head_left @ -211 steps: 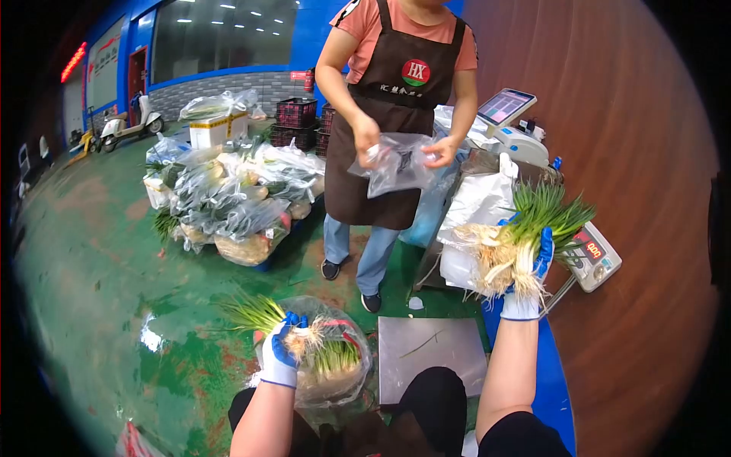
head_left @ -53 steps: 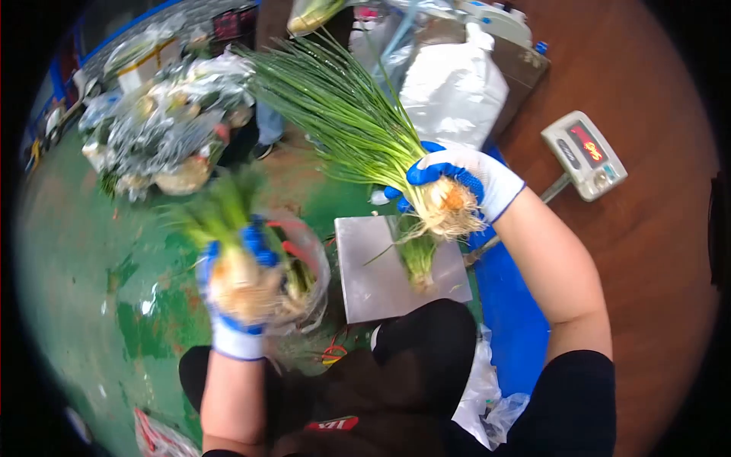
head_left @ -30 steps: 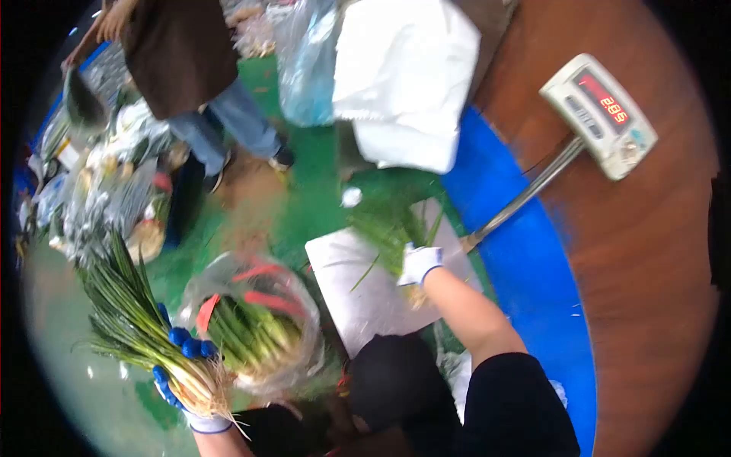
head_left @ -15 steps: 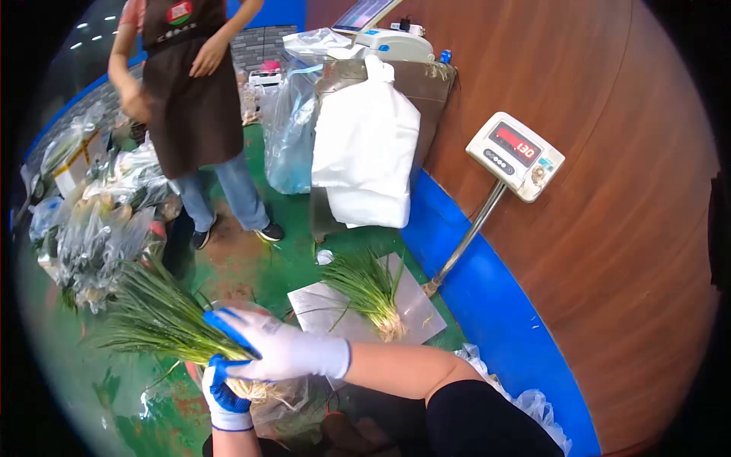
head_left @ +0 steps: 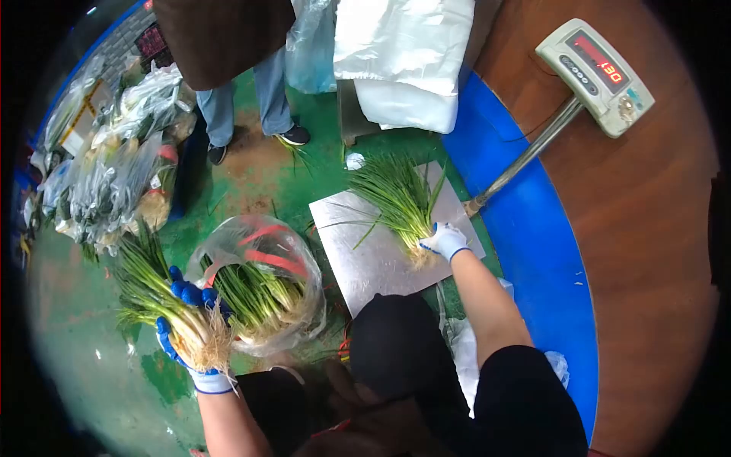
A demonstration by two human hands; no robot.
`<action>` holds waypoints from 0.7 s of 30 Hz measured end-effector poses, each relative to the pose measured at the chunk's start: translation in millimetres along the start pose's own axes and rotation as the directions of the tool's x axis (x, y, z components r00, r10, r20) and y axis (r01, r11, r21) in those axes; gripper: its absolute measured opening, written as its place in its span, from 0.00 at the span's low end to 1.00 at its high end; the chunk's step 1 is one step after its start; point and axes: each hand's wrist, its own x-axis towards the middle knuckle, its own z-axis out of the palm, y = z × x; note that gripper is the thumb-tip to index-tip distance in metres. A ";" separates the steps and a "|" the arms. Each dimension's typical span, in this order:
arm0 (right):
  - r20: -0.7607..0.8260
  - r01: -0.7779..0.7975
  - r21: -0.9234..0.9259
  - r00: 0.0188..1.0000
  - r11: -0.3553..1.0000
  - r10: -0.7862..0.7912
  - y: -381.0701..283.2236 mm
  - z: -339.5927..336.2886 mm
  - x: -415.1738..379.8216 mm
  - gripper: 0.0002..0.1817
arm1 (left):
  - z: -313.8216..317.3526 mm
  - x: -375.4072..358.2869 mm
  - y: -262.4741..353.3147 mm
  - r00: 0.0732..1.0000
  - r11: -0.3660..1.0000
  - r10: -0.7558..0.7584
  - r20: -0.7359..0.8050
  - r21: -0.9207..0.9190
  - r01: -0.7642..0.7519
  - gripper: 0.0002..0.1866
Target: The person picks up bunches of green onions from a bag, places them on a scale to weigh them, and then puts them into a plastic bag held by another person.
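At the lower left, my left hand (head_left: pixel 183 316), in a white and blue glove, is wrapped round a bunch of green onions (head_left: pixel 156 293), roots towards me. Beside it a clear plastic bag (head_left: pixel 312 293) with red stripes holds more green onions (head_left: pixel 259 293). My right hand (head_left: pixel 445 241), gloved too, grips the root end of another green onion bunch (head_left: pixel 392 194) lying on the metal scale plate (head_left: pixel 350 278). The tilted scale display (head_left: pixel 595 65) on its pole shows red digits.
A person in a dark apron (head_left: pixel 225 38) stands beyond the bags. Plastic-wrapped vegetables (head_left: pixel 110 179) are heaped at the left. White plastic bags (head_left: pixel 403 46) hang from a stand at the top. A blue wall base (head_left: pixel 525 228) curves along the right.
My right hand has left the held bunch and taken hold of the one on the scale. My left hand keeps its bunch. The view has tilted down, showing the striped bag fully.
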 end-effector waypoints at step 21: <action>0.093 0.151 0.148 0.982 0.977 -0.166 31.9 -72.4 41.2 0.27 | -13.1 29.4 -28.7 0.992 0.995 -0.102 -0.079 -0.028 0.100 0.35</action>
